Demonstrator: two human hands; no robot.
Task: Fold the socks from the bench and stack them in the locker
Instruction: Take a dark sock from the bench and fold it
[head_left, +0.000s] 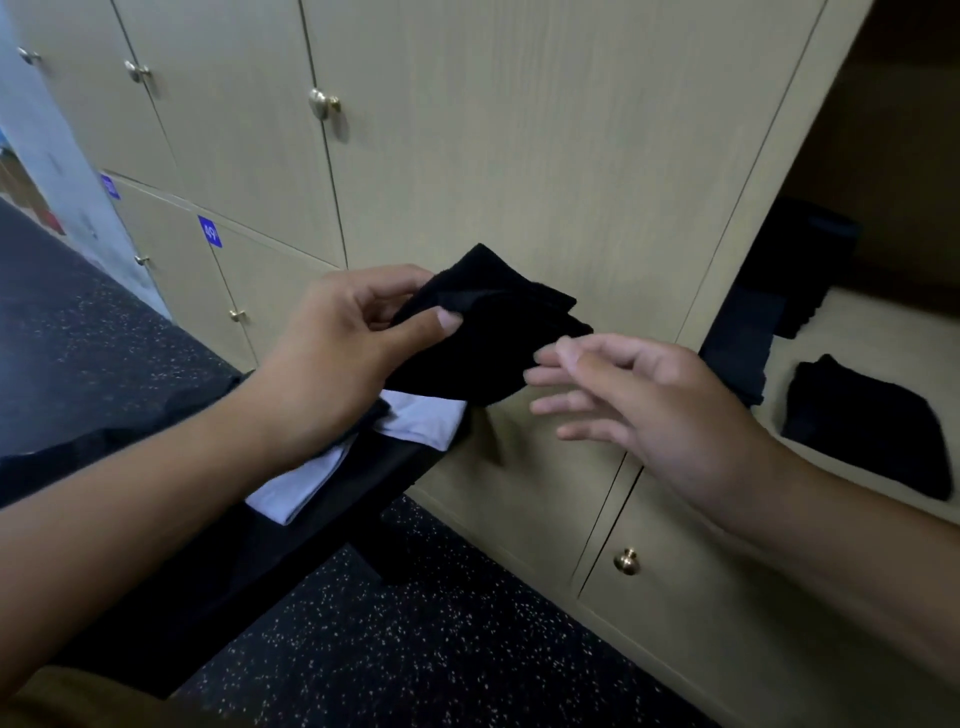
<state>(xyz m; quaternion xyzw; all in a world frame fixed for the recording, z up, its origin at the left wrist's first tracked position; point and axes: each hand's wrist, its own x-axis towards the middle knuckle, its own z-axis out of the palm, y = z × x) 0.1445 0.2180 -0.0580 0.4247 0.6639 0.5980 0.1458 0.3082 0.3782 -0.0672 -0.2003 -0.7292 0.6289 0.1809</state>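
left hand grasps folded black sock in mid-air before the closed locker doors; right hand released, fingers spread just beside it.
left to right: black bench carries white cloth, partly hidden under the left forearm; speckled rubber floor; open locker at right, cut off by the frame edge, holds dark folded socks, blurred, count unclear.
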